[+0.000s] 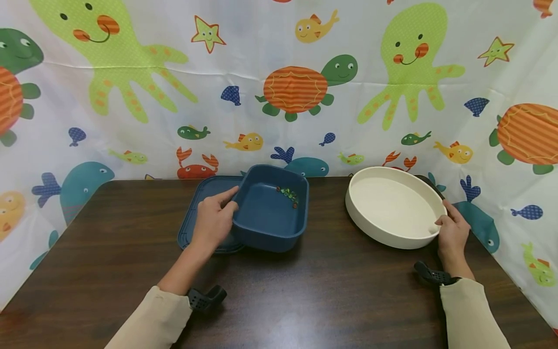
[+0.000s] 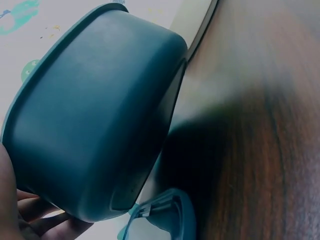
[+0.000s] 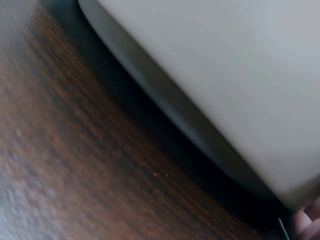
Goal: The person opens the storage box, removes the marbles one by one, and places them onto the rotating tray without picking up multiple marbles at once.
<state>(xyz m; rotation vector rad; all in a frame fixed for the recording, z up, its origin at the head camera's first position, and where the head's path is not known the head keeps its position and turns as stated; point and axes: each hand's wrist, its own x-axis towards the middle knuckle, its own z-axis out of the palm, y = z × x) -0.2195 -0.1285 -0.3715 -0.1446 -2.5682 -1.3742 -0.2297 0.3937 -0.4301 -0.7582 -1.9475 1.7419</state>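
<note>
Part-closed, your left hand (image 1: 214, 213) gripped the blue box (image 1: 272, 239), right hand (image 1: 455, 231) the white dish (image 1: 385, 229); green bits (image 1: 289, 195) between likely needed slow, steady handling.

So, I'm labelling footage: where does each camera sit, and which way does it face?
Head: on the head, facing forward and down at brown table, blue square container and cream round dish; left hand, right hand and sleeves show.
Left wrist: on that wrist, facing the container's wall and underside; left fingers show lower left.
Right wrist: on that wrist, facing the dish up close; right fingers show lower right.
Head and left wrist share the container; head and right wrist, the dish.
</note>
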